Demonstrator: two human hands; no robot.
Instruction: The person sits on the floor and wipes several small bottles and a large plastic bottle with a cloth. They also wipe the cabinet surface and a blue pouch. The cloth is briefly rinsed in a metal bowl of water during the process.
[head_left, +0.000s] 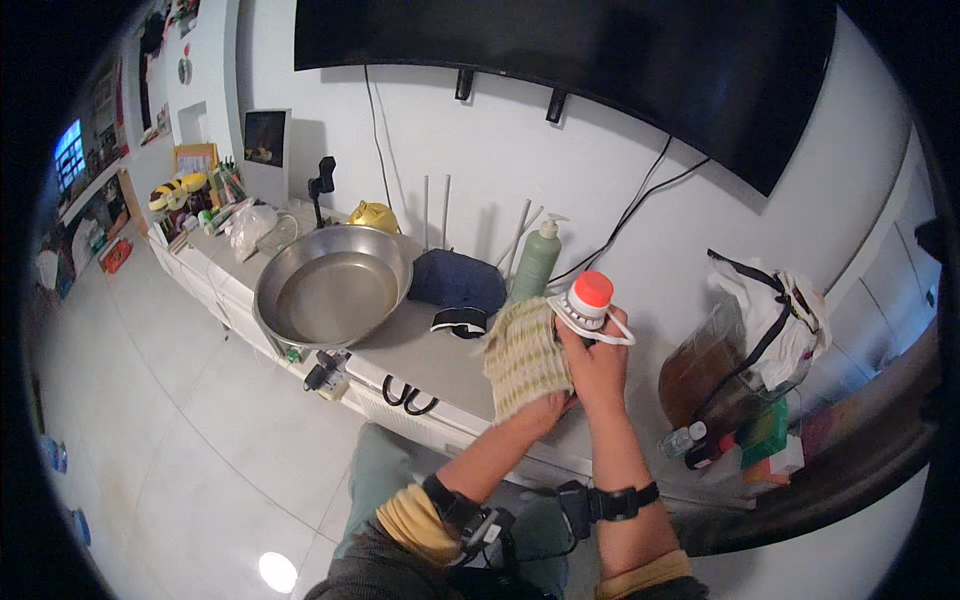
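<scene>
My right hand (601, 367) grips a bottle just under its red and white screw cap (590, 292). A white carrying loop (615, 337) hangs around the bottle's neck. The bottle's body is mostly hidden by my hands and a cloth. My left hand (551, 409) holds this beige and green striped cloth (527, 356) against the bottle's side; the cloth hides most of its fingers. Behind the cloth stands a green pump bottle (537, 259). Further left, a wide steel basin (337, 296) with a little clear liquid rests on the grey-topped cabinet (435, 367).
Beside the basin are a dark blue item (457, 281) and a black and white band (459, 322). A large container of brown liquid (694, 371) stands at the right, near a small clear bottle (682, 440). A television (570, 67) hangs above, its cables (637, 199) trailing down.
</scene>
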